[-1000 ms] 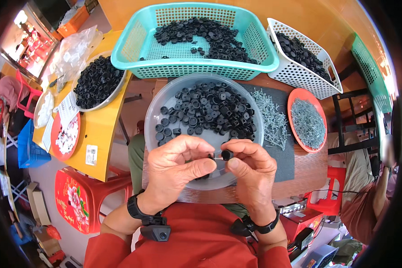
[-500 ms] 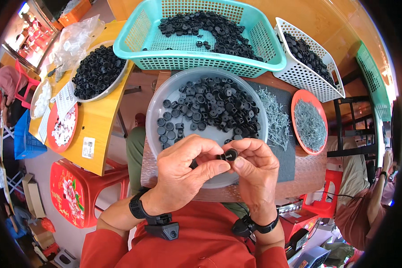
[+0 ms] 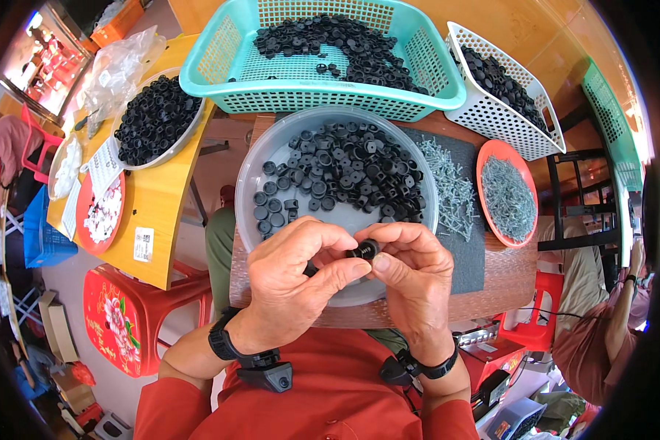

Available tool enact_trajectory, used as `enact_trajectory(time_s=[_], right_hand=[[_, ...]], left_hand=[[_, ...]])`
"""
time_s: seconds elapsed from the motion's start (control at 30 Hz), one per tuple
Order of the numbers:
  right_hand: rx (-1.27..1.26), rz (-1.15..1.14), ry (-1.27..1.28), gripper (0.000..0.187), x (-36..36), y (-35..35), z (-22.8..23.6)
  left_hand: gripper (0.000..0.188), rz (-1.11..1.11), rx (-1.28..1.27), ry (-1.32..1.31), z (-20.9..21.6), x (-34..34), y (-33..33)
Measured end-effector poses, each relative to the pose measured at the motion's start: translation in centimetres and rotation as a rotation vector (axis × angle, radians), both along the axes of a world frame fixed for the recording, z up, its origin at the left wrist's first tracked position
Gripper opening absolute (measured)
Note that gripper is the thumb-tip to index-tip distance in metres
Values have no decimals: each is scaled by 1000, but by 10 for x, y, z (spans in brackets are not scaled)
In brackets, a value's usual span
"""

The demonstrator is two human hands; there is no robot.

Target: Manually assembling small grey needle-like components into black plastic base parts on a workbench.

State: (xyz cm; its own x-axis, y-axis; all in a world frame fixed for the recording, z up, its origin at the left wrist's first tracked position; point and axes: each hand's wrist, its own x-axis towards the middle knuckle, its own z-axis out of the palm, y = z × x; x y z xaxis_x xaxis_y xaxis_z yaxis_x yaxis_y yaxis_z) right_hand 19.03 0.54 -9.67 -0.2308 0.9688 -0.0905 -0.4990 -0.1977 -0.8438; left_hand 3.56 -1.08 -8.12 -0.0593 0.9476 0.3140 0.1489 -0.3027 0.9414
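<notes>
Close together over the near rim of a translucent round tub (image 3: 251, 172), my two hands pinch a small round black plastic part (image 3: 364, 250). My left hand (image 3: 290, 275) grips it between thumb and fingertips from the left. Thumb and index finger of my right hand (image 3: 411, 271) press on its other side. A light metallic glint shows in the part, its detail too small to make out. Some other black piece (image 3: 311, 268) shows between my left fingers and palm. Many similar round black parts (image 3: 352, 169) lie in the tub.
Loose screws (image 3: 451, 187) cover a dark mat right of the tub, beside a red plate (image 3: 484, 172) of screws. Behind stand a turquoise basket (image 3: 323, 99) and a white basket (image 3: 484, 110) of black parts. A yellow table (image 3: 172, 213) at left holds a bowl (image 3: 191, 125) and plates.
Both hands have shifted slightly left and up with the black part. The part has turned between the fingers, so the silvery screw seen in it before shows less.
</notes>
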Motion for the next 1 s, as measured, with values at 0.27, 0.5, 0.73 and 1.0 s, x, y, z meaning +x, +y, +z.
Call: enact_trajectory(time_s=[0.27, 0.5, 0.73, 1.0], right_hand=[[6, -3, -3, 25, -1, 0, -1], [14, -9, -17, 25, -1, 0, -2], [60, -19, -53, 23, -1, 0, -4], [202, -37, -158, 21, -1, 0, -6]], left_hand=[[20, 24, 16, 50, -1, 0, 1], [20, 25, 12, 39, -1, 1, 2], [20, 19, 13, 53, -3, 1, 2], [22, 23, 20, 125, -1, 2, 2]])
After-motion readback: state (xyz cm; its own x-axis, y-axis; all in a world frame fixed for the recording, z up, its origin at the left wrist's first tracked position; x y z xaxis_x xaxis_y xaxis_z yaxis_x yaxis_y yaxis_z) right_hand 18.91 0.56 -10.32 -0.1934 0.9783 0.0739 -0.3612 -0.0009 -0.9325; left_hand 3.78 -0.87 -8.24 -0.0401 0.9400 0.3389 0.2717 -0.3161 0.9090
